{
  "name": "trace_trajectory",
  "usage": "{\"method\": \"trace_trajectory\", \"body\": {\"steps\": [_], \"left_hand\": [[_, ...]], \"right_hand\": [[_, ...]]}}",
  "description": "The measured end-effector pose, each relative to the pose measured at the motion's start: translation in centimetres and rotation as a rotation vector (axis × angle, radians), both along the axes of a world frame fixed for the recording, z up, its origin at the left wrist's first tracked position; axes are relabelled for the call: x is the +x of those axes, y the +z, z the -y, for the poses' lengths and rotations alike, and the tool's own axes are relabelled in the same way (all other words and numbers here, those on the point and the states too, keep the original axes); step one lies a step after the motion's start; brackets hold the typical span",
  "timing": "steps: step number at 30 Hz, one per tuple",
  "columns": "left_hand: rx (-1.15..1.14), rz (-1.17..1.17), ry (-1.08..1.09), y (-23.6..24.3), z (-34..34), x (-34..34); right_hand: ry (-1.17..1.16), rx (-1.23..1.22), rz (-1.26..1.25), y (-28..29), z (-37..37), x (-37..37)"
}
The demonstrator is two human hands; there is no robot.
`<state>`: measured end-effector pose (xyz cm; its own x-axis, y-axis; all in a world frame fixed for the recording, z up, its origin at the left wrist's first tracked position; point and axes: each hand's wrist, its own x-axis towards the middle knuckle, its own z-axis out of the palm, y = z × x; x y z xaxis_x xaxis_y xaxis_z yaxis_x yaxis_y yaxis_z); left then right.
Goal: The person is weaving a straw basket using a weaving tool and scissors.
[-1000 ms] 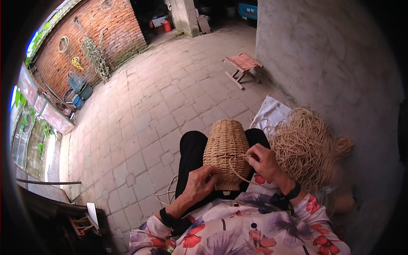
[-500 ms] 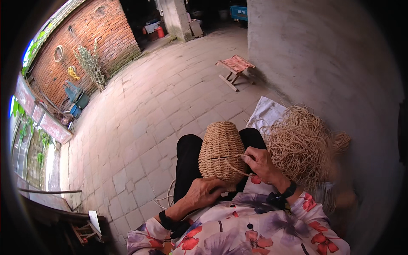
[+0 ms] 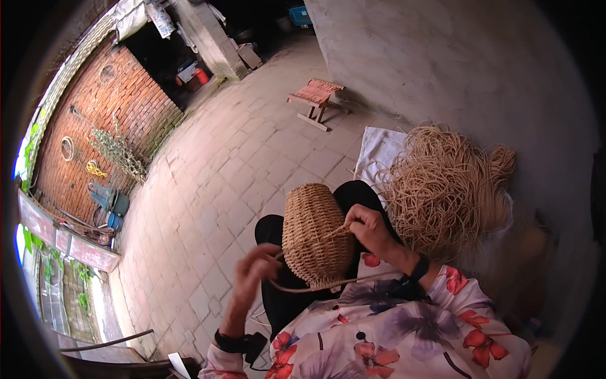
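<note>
Just beyond the flowered shirt (image 3: 360,341), a loose cord (image 3: 303,290) bows past the near end of the woven basket (image 3: 309,252), which lies between dark-trousered thighs (image 3: 271,234), probably so they steady it and spare the hands. The left hand (image 3: 254,270), at the basket's left, is blurred; its fingers look curled, but I cannot tell whether they grip the cord. Opposite, the right hand (image 3: 371,232) pinches a strand (image 3: 334,233) by the basket's right side, seemingly to hold it taut. Farther right, a tangled heap (image 3: 442,189) sits on a white cloth (image 3: 377,148), likely for easy reach and cleanliness. Beyond stands a low stool (image 3: 315,93); far left rises a brick wall (image 3: 123,82).
</note>
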<state>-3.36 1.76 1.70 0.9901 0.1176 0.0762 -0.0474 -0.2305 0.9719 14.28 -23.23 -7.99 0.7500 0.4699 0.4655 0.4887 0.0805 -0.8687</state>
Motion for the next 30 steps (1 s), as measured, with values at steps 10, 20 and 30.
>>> {"method": "trace_trajectory", "body": {"steps": [10, 20, 30], "left_hand": [[0.122, 0.114, 0.232, 0.9, 6.2, 5.7], [0.272, -0.025, 0.054, -0.4, 8.8, 6.6], [0.155, -0.075, 0.091, 1.5, 6.4, 4.8]], "right_hand": [[0.051, -0.134, -0.054, 2.3, 3.3, -0.2], [0.147, 0.159, -0.462, 3.3, 4.3, -0.6], [0.109, -0.038, 0.026, 3.2, -0.3, -2.1]]}}
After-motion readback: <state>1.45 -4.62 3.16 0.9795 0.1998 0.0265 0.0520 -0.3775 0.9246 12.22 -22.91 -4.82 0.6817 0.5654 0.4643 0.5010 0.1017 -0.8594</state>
